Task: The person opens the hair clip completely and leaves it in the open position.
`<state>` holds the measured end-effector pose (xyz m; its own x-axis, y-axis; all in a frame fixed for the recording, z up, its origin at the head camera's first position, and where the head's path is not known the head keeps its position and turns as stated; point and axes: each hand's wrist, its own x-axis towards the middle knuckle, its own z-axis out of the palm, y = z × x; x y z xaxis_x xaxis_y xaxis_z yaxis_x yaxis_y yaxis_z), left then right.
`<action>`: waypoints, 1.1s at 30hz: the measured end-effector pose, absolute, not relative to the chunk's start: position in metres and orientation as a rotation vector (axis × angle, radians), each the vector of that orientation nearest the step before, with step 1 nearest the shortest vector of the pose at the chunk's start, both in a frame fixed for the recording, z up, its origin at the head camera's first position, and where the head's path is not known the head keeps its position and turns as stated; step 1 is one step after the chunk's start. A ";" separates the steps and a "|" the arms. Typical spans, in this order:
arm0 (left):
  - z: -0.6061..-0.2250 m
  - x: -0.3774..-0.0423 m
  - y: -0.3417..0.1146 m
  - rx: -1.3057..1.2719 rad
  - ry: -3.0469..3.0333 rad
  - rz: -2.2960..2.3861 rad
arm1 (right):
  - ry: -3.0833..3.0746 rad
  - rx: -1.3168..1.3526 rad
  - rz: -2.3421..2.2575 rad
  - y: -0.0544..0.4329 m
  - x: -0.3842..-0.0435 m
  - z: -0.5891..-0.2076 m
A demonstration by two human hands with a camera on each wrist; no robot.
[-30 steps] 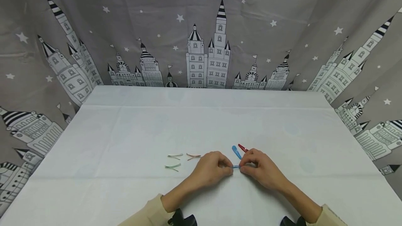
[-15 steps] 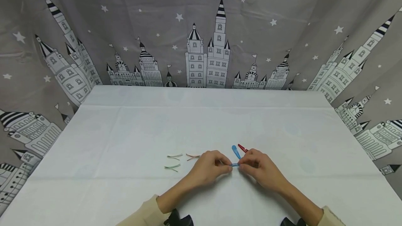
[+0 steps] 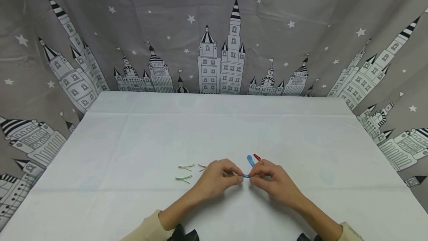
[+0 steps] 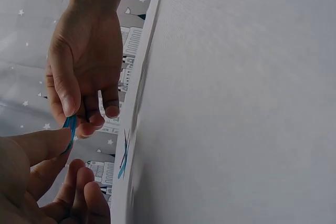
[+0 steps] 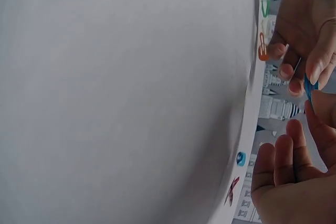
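A blue snap hair clip [image 3: 246, 176] spans the small gap between my two hands, a little above the white table. My left hand [image 3: 217, 177] pinches one end between thumb and index finger. The other end is pinched by my right hand [image 3: 275, 179]. In the left wrist view the same blue snap hair clip [image 4: 70, 123] shows between the thumbs, and the remaining fingers hang loosely curled. Behind my right fingers lie another blue hair clip [image 3: 250, 160] and a red hair clip [image 3: 256, 157], both partly hidden by that hand.
Left of my left hand lie three popped-open hair clips: a green one [image 3: 183, 178], a pale one [image 3: 185, 167] and an orange one [image 3: 202, 166], the last partly covered. The white table [image 3: 160, 133] reaches back to a grey curtain [image 3: 160, 3] printed with castles.
Both hands have shifted slightly left, carrying the blue hair clip. The left hand now covers more of the orange clip, and the right hand more of the red and blue ones.
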<state>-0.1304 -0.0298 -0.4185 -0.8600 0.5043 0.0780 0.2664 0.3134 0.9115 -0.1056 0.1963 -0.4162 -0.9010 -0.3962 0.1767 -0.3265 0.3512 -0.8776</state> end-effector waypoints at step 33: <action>-0.404 -0.117 -0.084 0.814 2.280 1.609 | 2.454 -1.027 -1.645 0.155 -0.102 -0.409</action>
